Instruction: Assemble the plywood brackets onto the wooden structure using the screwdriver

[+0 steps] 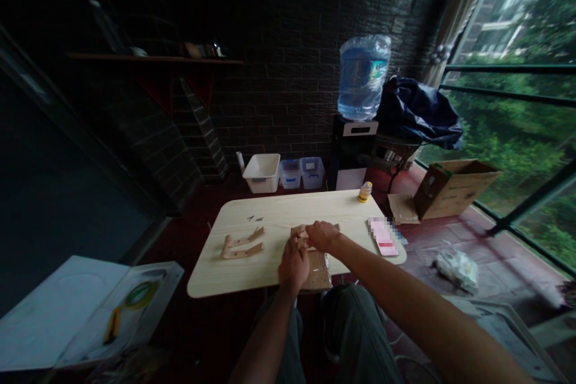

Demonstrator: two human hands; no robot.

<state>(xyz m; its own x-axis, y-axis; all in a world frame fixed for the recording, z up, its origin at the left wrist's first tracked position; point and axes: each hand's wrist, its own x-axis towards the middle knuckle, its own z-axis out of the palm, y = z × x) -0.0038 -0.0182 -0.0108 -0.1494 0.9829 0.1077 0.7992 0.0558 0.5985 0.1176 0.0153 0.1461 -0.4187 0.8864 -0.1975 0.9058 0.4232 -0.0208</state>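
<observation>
My left hand point(293, 265) is closed around the near left side of a tan wooden-looking piece point(297, 231) at the table's middle. From the right, my right hand point(322, 235) grips the same piece, its fingers curled and partly hidden. Beneath my hands lies a flat brown board point(315, 276), seemingly cardboard with clear plastic at its edge, near the front of the table. To the left, a U-shaped tan bracket-like part point(230, 250) with small dark holes rests on the tabletop. Small dark pieces point(254, 218) lie behind it.
The pale table point(270, 276) carries a yellow-capped bottle point(365, 192) and a pink sheet point(383, 236) on its right. An opened white case point(135, 312) sits lower left. Bins point(262, 174), a water dispenser point(355, 132) and a cardboard box point(450, 192) stand beyond.
</observation>
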